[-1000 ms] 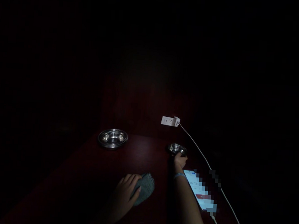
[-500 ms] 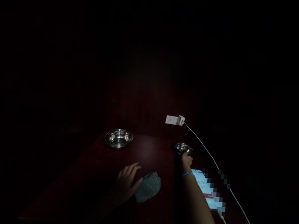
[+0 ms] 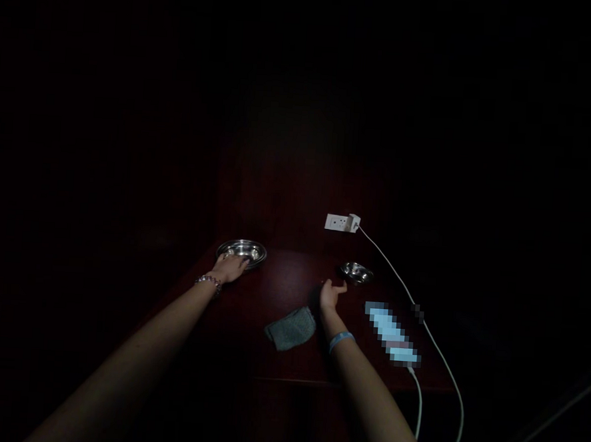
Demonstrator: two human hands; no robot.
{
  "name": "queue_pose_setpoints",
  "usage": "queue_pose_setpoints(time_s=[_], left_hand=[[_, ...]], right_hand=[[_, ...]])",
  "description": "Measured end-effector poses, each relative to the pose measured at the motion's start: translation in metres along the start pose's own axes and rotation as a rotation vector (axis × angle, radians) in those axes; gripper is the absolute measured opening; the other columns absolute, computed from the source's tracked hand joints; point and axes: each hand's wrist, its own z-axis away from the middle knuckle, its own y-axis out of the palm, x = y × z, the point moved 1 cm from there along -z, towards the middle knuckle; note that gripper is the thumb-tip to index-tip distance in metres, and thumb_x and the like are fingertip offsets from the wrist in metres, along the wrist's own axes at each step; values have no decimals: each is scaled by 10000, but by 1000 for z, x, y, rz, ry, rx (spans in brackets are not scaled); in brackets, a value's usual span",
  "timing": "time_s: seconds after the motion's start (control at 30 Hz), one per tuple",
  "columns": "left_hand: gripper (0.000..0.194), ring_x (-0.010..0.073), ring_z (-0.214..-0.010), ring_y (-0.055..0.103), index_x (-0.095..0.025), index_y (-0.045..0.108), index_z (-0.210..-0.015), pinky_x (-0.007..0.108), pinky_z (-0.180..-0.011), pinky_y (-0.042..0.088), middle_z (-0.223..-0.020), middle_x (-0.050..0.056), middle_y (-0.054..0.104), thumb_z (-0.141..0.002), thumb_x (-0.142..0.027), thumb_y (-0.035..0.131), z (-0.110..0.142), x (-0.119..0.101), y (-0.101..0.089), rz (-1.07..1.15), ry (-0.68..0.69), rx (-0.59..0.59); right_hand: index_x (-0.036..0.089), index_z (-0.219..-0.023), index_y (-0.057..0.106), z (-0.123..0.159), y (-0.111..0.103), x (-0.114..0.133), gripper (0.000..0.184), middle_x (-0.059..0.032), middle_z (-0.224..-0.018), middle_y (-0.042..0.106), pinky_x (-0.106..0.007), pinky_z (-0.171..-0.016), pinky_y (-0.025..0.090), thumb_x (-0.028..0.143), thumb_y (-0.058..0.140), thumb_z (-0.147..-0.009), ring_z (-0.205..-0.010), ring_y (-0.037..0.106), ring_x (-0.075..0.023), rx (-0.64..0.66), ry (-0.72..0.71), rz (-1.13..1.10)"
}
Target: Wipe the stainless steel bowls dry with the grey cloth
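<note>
My left hand [image 3: 229,267] lies over the near rim of a shiny metal bowl [image 3: 253,250] at the far left of the table. Its fingers are apart and appear to touch the rim; the bowl seems to have several rims, like a stack. My right hand [image 3: 330,295] is held above the table with thumb and fingers apart and nothing in it. Just beyond it sits a smaller metal bowl [image 3: 356,273], not touched. Between my forearms, a folded grey-green cloth [image 3: 292,328] lies flat on the dark red table [image 3: 292,281].
A phone [image 3: 392,335], blurred out, lies at the right with a white cable [image 3: 435,346] running from it. On the back wall, a charger [image 3: 353,223] is plugged into a white socket [image 3: 335,222]. The surroundings are very dark.
My left hand has moved from beside the cloth forward to the left bowl. My right hand has let go of the small bowl and drawn back leftward. The camera view has shifted.
</note>
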Motion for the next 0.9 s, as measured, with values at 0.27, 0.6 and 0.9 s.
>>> queue_pose_setpoints(time_s=[0.27,0.6,0.9], left_hand=[[474,281,-1149,644,-217,732,-1054,487,-1120,316,-1133,128,751,-963,-444,326,-7,15,1,20,47,-23],[448,276,-1115,640,-185,732,-1028,389,-1046,412,-1136,120,736,-944,-470,397,-9,11,-16,42,175,-117],[443,261,-1016,678,-175,718,-1060,325,-906,480,-1102,122,746,-942,-446,388,-20,8,-34,164,195,-128]], right_hand=[[154,-1434,371,58,-8,-7,600,-132,-1178,695,-388,-982,433,372,453,-881,-1151,648,-285,44,-324,20],[166,-1365,456,80,-16,-13,517,-176,-1350,592,-466,-1082,351,392,427,-901,-1266,540,-306,50,-504,75],[192,-1278,532,97,-18,-4,406,-139,-1288,600,-485,-1045,385,366,415,-930,-1195,536,-286,58,-713,166]])
